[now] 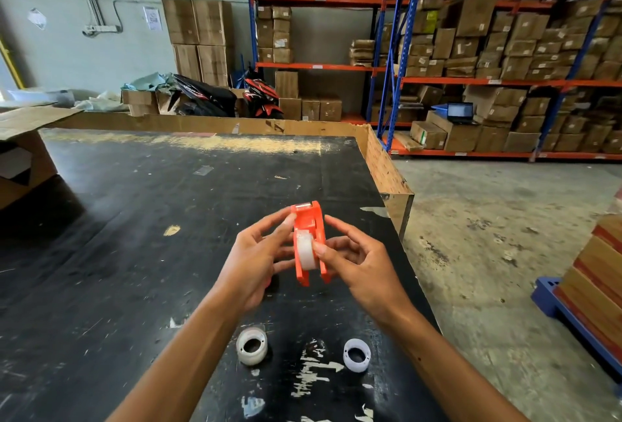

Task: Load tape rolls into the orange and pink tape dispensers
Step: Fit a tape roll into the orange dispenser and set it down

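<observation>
Bright, even daylight; sharp centre, edges fisheye-warped.

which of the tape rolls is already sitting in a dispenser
The white tape roll inside the orange dispenser, held up between both hands. The other two rolls, left and right, lie loose on the black table.

black table [134, 219] | cardboard boxes [198, 37] | shelving racks [471, 81] | laptop [459, 111] | motorcycle [259, 95]
</observation>
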`<state>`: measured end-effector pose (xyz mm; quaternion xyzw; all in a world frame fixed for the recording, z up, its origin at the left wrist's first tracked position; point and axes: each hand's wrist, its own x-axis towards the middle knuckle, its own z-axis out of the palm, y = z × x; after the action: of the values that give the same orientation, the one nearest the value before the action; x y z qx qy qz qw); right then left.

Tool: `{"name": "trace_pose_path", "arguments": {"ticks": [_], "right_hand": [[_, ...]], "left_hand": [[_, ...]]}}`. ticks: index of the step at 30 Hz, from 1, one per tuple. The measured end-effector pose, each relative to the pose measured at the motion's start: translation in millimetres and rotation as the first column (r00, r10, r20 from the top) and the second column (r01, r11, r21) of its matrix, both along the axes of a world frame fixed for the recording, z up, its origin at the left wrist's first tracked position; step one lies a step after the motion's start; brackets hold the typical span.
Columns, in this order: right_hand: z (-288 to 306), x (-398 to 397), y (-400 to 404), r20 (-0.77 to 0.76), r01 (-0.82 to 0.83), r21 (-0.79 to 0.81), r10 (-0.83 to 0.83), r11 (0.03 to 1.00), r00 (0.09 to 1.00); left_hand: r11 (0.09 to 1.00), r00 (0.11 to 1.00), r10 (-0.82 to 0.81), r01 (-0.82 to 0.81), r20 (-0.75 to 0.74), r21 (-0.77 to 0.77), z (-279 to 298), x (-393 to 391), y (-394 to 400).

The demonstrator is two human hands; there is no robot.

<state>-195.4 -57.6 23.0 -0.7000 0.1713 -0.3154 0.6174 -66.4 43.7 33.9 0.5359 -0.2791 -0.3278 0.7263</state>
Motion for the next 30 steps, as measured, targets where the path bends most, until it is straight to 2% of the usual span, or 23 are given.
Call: {"name": "trace_pose_path", "arguments": {"ticks": [7, 22, 30], "right_hand": [[6, 5, -12, -0.075, -0.030, -0.049, 0.026, 0.998, 0.997], [5, 23, -14, -0.065, -0.051, -0.101, 0.044, 0.994, 0.997], [4, 23, -13, -0.090, -0.075, -0.127, 0.063, 0.989, 0.994]], "left_hand": [[1.000, 1.000, -0.018, 0.018, 0.010, 0.003, -4, 5, -3], [0.999, 0.986, -0.036, 0.033, 0.163, 0.022, -6, 16, 2], [0.998, 0.991, -0.041, 0.035, 0.129, 0.044, -7, 15, 1]]}}
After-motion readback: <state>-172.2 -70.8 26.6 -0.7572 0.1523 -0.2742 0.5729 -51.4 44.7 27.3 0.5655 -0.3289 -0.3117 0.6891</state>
